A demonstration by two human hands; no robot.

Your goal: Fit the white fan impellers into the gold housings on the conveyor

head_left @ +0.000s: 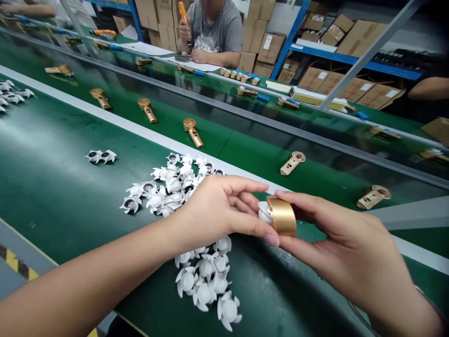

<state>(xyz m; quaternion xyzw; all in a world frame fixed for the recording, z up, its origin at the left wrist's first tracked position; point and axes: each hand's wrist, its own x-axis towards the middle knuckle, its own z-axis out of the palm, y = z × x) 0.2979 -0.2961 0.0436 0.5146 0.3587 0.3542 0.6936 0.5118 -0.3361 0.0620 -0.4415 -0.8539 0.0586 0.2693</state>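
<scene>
My right hand [351,238] grips a gold fan housing [285,216] by its round head, thumb below and fingers above. At the housing's left-facing opening sits a white fan blade [264,213], partly inside and tilted on its side. The fingers and thumb of my left hand [224,206] close around that fan blade, the thumb tip near the housing's rim. How deep the blade sits is hidden. Behind and below my left hand lie heaps of loose white fan blades [205,267] on the green work surface [70,201].
Beyond a white strip [115,122], gold handheld fan bodies [193,133] lie spaced along the green conveyor belt [242,157]. Two fan blades [101,156] lie apart on the left. Across the line, a person [217,37] holds an orange power screwdriver [184,13]. Cardboard boxes [365,37] fill shelves behind.
</scene>
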